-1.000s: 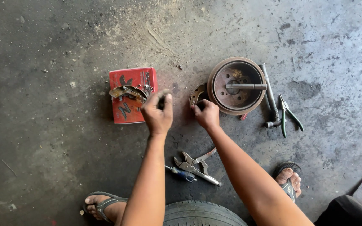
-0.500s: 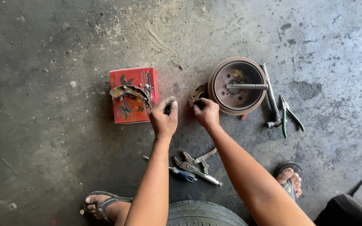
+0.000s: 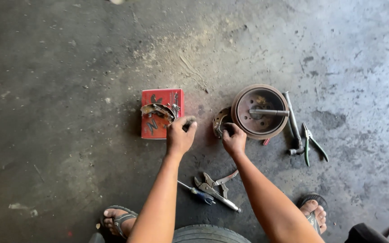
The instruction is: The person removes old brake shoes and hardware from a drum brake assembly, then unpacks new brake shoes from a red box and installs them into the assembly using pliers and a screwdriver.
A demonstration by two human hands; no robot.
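Small part hidden in left hand [image 3: 179,135]

Daylight, soft and even. Concrete floor [image 3: 68,67] darker at left, paler and washed out toward upper right. Short, faint shadows under the forearms. No hard glare. Focus sharp at centre; slight softness and wide-angle stretch at the frame edges.

The box [image 3: 162,112] is red with black marks. The drum [image 3: 260,111] is rusty brown, the pliers [image 3: 312,144] green-handled, the screwdriver [image 3: 199,192] blue-handled, and the floor [image 3: 59,90] mottled dark grey.
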